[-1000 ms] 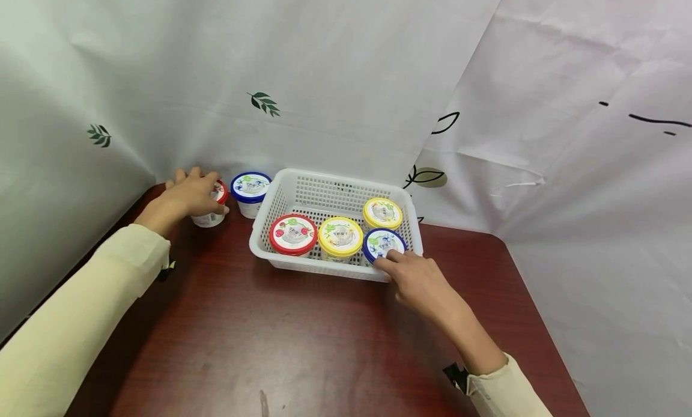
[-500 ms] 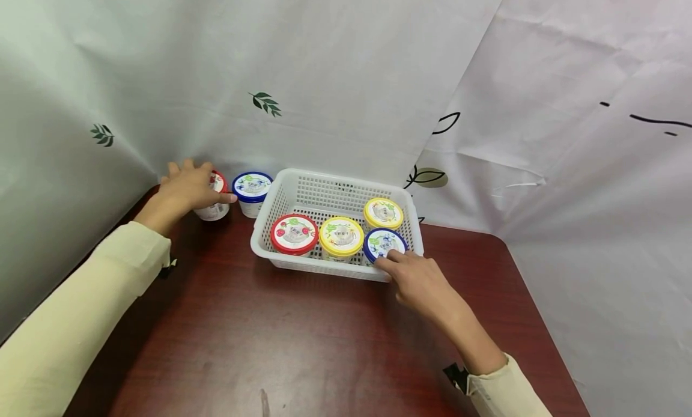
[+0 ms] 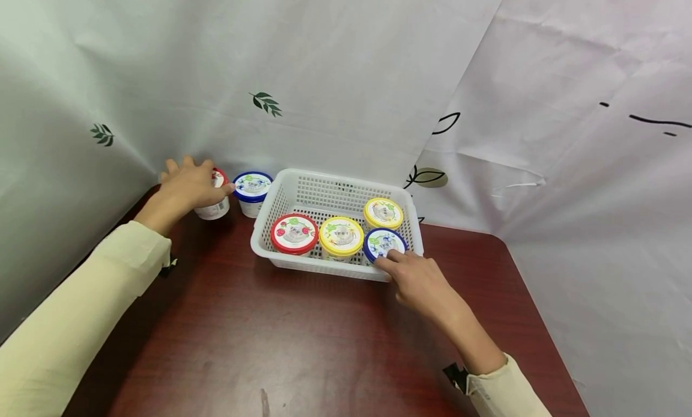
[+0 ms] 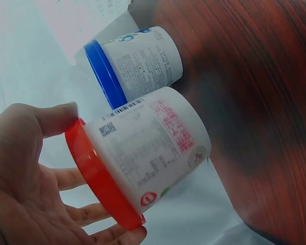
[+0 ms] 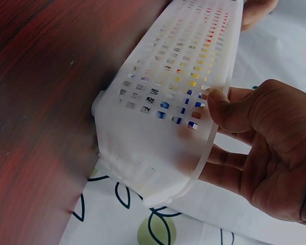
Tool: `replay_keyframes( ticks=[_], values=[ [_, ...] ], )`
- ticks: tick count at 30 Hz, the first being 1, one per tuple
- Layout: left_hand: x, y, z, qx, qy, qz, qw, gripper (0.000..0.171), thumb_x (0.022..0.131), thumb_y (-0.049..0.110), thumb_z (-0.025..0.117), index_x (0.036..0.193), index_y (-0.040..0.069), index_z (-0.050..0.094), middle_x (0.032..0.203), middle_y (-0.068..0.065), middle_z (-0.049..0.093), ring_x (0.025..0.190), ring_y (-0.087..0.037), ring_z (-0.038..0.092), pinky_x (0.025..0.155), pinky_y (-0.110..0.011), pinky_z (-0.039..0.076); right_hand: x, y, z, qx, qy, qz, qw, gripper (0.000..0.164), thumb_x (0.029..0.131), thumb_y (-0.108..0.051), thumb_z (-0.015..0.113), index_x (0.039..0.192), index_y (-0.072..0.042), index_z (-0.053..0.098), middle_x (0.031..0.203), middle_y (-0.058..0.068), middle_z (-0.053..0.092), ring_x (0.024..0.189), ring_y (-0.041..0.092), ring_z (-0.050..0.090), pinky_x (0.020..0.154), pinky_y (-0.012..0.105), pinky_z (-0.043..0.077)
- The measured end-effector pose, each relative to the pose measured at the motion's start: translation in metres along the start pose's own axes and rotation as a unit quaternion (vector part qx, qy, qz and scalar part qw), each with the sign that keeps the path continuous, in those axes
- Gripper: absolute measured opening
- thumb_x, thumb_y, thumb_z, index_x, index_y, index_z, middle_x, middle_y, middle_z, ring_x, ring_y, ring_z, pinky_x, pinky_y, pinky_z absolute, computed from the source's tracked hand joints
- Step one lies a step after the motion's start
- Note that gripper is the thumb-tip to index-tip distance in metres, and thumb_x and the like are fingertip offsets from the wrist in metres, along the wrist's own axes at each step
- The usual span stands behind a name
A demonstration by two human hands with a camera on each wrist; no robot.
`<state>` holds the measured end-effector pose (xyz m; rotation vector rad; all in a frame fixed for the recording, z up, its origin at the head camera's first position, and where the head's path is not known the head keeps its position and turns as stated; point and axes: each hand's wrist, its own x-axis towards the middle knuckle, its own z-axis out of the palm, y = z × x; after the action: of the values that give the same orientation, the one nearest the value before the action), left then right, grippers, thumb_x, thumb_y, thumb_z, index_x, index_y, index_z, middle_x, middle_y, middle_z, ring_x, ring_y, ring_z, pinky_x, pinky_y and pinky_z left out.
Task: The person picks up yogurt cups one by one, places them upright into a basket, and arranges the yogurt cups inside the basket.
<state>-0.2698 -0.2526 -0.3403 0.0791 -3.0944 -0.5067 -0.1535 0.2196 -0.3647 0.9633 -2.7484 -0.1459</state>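
My left hand (image 3: 189,185) spans the red lid of a white paper tub (image 4: 153,148) at the table's back left. In the left wrist view, its thumb meets one side of the rim and its fingers curl at the other. Beside that tub stands a blue-lidded tub (image 3: 252,191). My right hand (image 3: 418,282) grips the front right rim of a white plastic basket (image 5: 158,97), thumb outside and fingers inside. Within the basket are a red-lidded tub (image 3: 294,234), two yellow-lidded tubs (image 3: 340,237) and a blue-lidded tub (image 3: 385,243), partly covered by my fingers.
The dark red wooden table (image 3: 303,333) has a rounded corner at its back right. A pale cloth with leaf prints (image 3: 346,104) hangs closely behind it and along both sides. The basket stands near the back edge, just right of the loose blue-lidded tub.
My left hand and its red-lidded tub have shifted slightly towards the back cloth. Its thumb has moved from the tub's side up to lid height. The right hand and basket stay still.
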Motion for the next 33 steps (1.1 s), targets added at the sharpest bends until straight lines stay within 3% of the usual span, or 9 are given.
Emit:
replay_keyframes(
  ticks=[8, 18, 33],
  values=[
    [0.001, 0.003, -0.003, -0.007, 0.009, 0.01, 0.9999, 0.079, 0.101, 0.042, 0.067, 0.156, -0.009, 0.044, 0.14, -0.048, 0.038, 0.134, -0.074, 0.026, 0.11, -0.087, 0.028, 0.0, 0.0, 0.0, -0.002, 0.008, -0.002, 1.0, 0.036, 0.092, 0.0, 0.081, 0.118, -0.024, 0.078, 0.099, 0.001, 0.072, 0.081, 0.025, 0.068, 0.057, 0.039, 0.052],
    [0.003, 0.014, -0.006, 0.004, 0.061, 0.03, 0.9977, 0.075, 0.096, 0.043, 0.072, 0.148, -0.008, 0.052, 0.135, -0.045, 0.043, 0.132, -0.071, 0.03, 0.108, -0.085, 0.029, 0.0, -0.001, 0.0, 0.0, 0.005, 0.001, 1.0, 0.036, 0.092, -0.001, 0.082, 0.119, -0.024, 0.078, 0.101, 0.002, 0.073, 0.082, 0.026, 0.069, 0.058, 0.04, 0.053],
    [-0.003, 0.034, -0.011, -0.007, 0.098, 0.047, 0.994, 0.074, 0.095, 0.045, 0.073, 0.147, -0.005, 0.057, 0.14, -0.043, 0.044, 0.135, -0.069, 0.031, 0.109, -0.083, 0.028, 0.0, -0.001, 0.001, -0.003, 0.0, 0.004, 1.0, 0.037, 0.093, -0.001, 0.08, 0.122, -0.024, 0.078, 0.106, 0.003, 0.075, 0.086, 0.028, 0.071, 0.06, 0.043, 0.057]
  ],
)
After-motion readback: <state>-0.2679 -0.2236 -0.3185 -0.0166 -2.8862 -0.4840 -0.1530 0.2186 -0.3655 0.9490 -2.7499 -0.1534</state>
